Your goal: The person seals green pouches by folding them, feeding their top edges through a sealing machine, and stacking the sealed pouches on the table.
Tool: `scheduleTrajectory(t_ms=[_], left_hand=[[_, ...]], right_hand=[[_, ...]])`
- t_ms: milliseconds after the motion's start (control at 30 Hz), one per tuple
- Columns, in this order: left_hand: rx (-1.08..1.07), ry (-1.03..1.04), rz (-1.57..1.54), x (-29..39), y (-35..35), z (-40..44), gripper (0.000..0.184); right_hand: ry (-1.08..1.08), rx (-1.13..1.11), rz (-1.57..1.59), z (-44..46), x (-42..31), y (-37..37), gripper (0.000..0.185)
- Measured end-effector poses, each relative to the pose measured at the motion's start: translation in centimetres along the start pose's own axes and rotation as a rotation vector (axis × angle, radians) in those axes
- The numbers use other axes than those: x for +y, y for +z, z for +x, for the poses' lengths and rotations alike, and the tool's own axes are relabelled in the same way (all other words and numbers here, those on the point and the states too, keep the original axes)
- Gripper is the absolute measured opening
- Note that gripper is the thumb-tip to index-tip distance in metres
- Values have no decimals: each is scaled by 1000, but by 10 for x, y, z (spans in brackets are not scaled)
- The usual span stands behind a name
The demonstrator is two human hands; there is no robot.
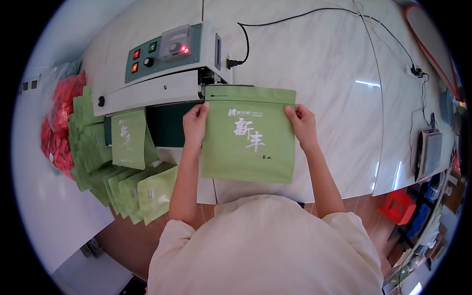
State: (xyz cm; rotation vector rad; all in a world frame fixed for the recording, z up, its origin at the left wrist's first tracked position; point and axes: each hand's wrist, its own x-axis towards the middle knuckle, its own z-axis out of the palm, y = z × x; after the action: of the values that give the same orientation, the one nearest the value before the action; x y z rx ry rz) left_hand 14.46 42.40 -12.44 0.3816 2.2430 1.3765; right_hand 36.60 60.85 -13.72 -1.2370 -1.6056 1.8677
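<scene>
A green printed pouch (249, 147) is stretched flat between my two hands, its top edge at the right end of a band sealing machine (162, 92). My left hand (195, 123) pinches the pouch's upper left edge, close to the machine. At the upper right edge, my right hand (301, 125) grips it between thumb and fingers. Another green pouch (129, 140) hangs from the machine's left part over a dark green conveyor belt (169, 123). Lights glow red and green on the control panel (162, 51).
Several green pouches (156, 194) overlap at the left, beside red packages (58, 137) in clear plastic. A black power cable (247, 44) runs from the machine across the marble-patterned table (334, 98). A red stool (397, 207) stands at the lower right.
</scene>
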Motion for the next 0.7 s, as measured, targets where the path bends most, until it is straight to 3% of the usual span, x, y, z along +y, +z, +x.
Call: scheduleTrajectory(t_ms=[267,700], left_hand=[[45,-30,-6,-16,-20,10,32],[50,-38,36,-26,-76,32,31]], right_hand=[[61,-48,22,3,-7,16,28],[-58,-155,-75,16,-2,59,29]])
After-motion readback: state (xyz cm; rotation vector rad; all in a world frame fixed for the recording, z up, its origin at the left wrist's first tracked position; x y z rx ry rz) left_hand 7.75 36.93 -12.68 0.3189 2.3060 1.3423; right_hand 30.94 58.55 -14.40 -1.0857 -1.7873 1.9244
